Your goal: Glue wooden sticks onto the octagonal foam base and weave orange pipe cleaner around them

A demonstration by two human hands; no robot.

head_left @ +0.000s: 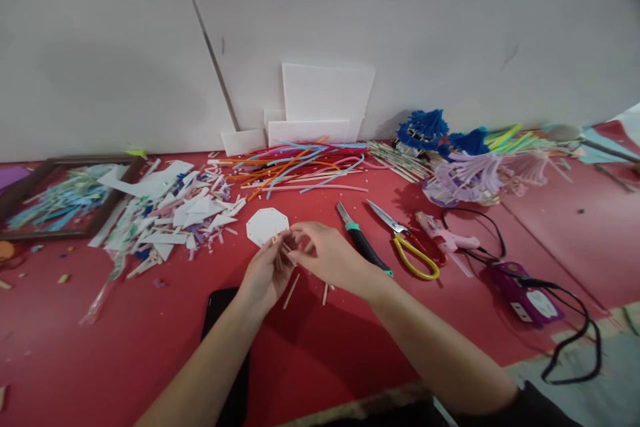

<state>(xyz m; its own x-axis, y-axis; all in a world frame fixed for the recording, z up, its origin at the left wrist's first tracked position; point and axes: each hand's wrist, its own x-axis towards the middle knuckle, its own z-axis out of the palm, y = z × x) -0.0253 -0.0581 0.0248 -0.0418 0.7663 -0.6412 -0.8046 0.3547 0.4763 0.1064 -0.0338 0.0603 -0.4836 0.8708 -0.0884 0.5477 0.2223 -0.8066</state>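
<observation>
Red table (150, 347), 2 hands (267, 277) (327, 257) close together

Soft, kinda greyish light, mild glare and fuzzy shadows on the red tabletop (545, 230), edges pretty stretched.

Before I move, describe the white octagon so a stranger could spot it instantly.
On the red table, find the left hand, which holds thin pale sticks. Just beyond it lies the flat white octagon. Its neat, eight-sided outline sets it apart from the jagged white scraps to its left.
</observation>
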